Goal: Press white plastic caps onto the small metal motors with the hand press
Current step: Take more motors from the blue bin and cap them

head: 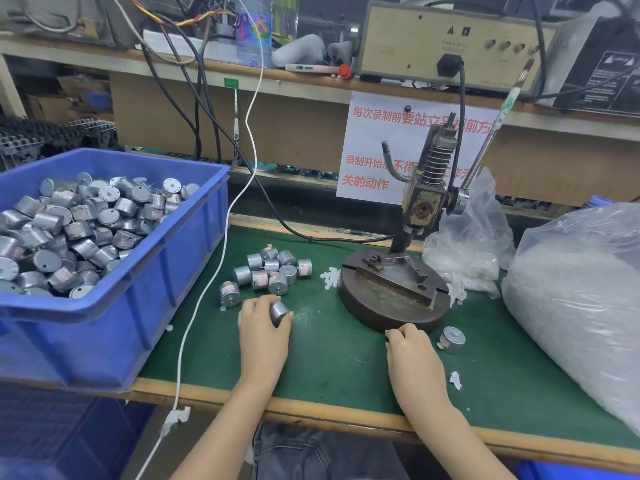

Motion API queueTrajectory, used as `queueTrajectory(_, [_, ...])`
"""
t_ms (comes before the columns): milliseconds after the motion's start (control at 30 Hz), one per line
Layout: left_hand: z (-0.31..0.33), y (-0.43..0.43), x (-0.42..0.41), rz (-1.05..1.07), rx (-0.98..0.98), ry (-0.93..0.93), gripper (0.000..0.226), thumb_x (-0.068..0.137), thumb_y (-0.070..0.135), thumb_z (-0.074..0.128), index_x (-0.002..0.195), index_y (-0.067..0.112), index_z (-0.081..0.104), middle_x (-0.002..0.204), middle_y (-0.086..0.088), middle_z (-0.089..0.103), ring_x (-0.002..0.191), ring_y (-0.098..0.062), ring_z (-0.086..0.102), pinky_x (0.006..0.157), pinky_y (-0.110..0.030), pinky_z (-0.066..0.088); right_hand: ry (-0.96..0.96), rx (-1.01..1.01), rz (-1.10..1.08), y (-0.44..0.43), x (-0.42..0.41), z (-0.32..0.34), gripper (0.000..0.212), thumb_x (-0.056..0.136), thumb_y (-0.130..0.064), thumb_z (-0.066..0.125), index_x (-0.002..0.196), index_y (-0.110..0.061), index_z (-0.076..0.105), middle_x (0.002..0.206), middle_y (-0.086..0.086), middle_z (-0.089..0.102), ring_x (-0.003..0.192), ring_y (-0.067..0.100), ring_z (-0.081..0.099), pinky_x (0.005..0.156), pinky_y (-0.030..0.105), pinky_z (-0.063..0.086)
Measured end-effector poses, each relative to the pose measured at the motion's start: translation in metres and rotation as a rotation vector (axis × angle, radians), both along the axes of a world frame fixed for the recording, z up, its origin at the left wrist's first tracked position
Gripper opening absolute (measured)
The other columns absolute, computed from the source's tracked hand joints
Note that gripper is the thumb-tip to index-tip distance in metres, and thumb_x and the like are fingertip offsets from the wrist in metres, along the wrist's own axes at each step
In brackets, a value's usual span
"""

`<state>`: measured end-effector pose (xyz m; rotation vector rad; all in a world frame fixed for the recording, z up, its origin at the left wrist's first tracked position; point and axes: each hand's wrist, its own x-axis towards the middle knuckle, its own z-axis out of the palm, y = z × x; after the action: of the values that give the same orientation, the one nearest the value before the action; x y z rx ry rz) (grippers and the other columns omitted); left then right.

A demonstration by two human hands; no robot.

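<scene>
My left hand [265, 323] grips a small metal motor [279, 311] on the green mat, just below a loose pile of motors [273, 273]. My right hand [410, 348] rests on the mat at the front edge of the hand press's round base [391, 306], fingers curled; whether it holds anything is hidden. The hand press [424, 199] stands upright with its lever [491, 133] raised to the right. A small heap of white plastic caps [330, 277] lies left of the base. One single motor [452, 339] sits right of my right hand.
A blue bin [173, 271] full of motors fills the left side. Clear plastic bags of white caps [581, 289] stand at the right and behind the press [467, 244]. A white cable [207, 282] and a black cable [311, 237] cross the mat.
</scene>
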<state>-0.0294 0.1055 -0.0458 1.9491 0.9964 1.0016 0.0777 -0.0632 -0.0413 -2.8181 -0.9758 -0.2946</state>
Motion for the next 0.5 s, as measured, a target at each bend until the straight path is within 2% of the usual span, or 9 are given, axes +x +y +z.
queueTrajectory(200, [-0.0001, 0.0003, 0.0001, 0.001, 0.003, 0.002, 0.026, 0.082, 0.007, 0.065, 0.108, 0.004, 0.060, 0.107, -0.014, 0.051, 0.104, -0.029, 0.046, 0.086, -0.027, 0.031, 0.001, -0.001, 0.000, -0.0019, 0.0056, 0.0036, 0.009, 0.095, -0.011, 0.045, 0.103, -0.015, 0.048, 0.107, 0.002, 0.050, 0.100, 0.022, 0.046, 0.065, 0.026, 0.027])
queueTrajectory(267, [-0.0006, 0.0003, 0.0001, 0.002, 0.002, 0.002, 0.026, 0.082, 0.008, 0.065, 0.107, 0.004, 0.060, 0.106, -0.014, 0.051, 0.103, -0.029, 0.046, 0.084, -0.026, 0.031, -0.011, 0.002, 0.024, -0.0018, 0.0056, 0.0033, 0.011, 0.094, -0.009, 0.045, 0.102, -0.016, 0.048, 0.108, 0.000, 0.050, 0.100, 0.020, 0.045, 0.065, 0.025, 0.027])
queueTrajectory(400, [-0.0007, 0.0003, 0.0000, -0.003, -0.001, -0.001, 0.025, 0.082, 0.007, 0.065, 0.106, 0.004, 0.060, 0.104, -0.012, 0.051, 0.102, -0.028, 0.046, 0.083, -0.025, 0.031, -0.032, 0.053, 0.081, -0.0029, 0.0034, 0.0024, 0.016, 0.092, -0.006, 0.046, 0.103, -0.015, 0.053, 0.107, 0.000, 0.054, 0.099, 0.021, 0.048, 0.071, 0.026, 0.033])
queueTrajectory(500, [-0.0006, 0.0002, 0.0005, -0.009, 0.001, -0.005, 0.024, 0.082, 0.008, 0.066, 0.105, 0.004, 0.060, 0.103, -0.011, 0.053, 0.102, -0.027, 0.046, 0.085, -0.029, 0.033, -0.018, 0.144, 0.175, 0.0032, -0.0016, 0.0032, 0.013, 0.094, -0.012, 0.046, 0.099, -0.011, 0.058, 0.103, 0.003, 0.059, 0.097, 0.024, 0.050, 0.075, 0.031, 0.038])
